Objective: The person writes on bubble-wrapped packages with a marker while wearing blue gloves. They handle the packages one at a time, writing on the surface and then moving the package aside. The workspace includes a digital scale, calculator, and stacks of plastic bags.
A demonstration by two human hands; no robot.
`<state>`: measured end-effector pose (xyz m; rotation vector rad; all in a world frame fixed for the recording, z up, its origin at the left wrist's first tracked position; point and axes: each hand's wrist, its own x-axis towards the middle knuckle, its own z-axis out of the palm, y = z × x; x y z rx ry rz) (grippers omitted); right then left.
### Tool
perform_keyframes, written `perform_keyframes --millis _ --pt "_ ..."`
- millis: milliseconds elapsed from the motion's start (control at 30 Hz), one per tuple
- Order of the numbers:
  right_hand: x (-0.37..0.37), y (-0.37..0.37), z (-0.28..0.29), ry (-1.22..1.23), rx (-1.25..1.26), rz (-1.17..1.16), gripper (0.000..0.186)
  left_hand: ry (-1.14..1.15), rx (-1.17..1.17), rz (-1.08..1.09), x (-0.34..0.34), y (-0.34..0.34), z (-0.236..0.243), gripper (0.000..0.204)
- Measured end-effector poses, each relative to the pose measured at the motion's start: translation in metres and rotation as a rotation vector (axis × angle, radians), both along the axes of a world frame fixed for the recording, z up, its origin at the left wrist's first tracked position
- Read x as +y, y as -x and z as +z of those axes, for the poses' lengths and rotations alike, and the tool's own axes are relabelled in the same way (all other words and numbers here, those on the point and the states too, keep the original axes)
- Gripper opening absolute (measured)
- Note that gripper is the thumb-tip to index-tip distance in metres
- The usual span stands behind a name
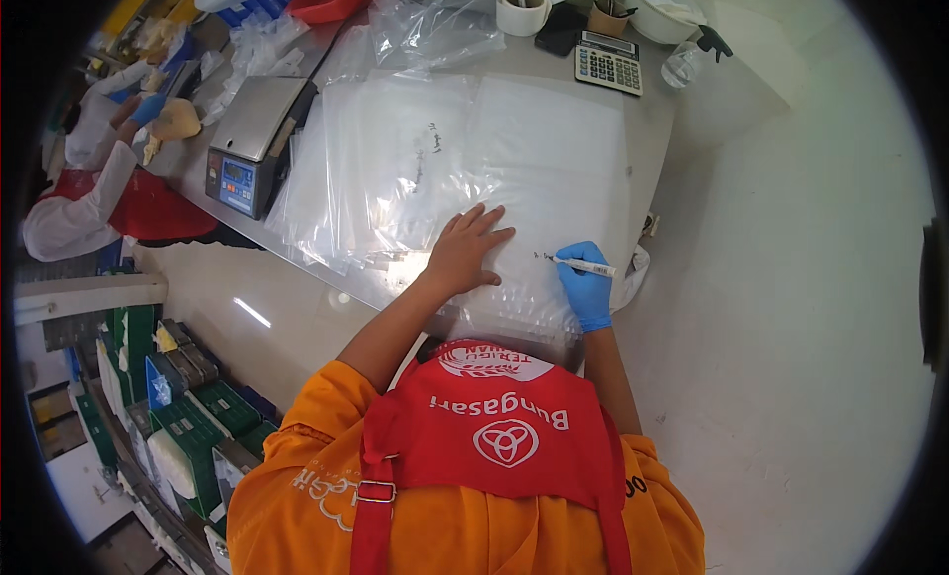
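My right hand (585,286), in a blue glove, is closed around a white marker pen (596,267). The pen's tip meets a clear plastic bag (554,150) that lies flat on the table, beside a short line of dark handwriting. Bare and spread out, my left hand (463,251) rests palm down on the same plastic, left of the writing. More clear plastic bags (381,179) overlap to the left, one with handwriting on it.
A digital scale (259,140) stands at the left of the table. Along the back are a calculator (609,63), a tape roll (522,13), a white bowl (664,19) and a spray bottle (684,63). A co-worker in a red apron (148,207) handles something at the far left.
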<state>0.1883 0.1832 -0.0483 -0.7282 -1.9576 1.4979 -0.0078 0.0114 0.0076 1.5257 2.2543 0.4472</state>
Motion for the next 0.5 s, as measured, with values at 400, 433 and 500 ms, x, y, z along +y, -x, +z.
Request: perform_keyframes --millis 400,433,500 --pt "0.0050 -0.0031 -0.0075 0.026 -0.018 -0.017 0.008 0.001 0.001 0.005 -0.0005 -0.0007 -0.0033 0.088" --pt "0.0059 -0.0053 -0.0091 0.019 -0.015 -0.011 0.009 -0.001 0.001 0.006 -0.0007 -0.0008 -0.0035 0.088" --pt "0.0066 -0.0056 -0.0072 0.004 -0.005 0.001 0.009 0.004 -0.005 0.007 0.0001 -0.0015 -0.0004 0.088"
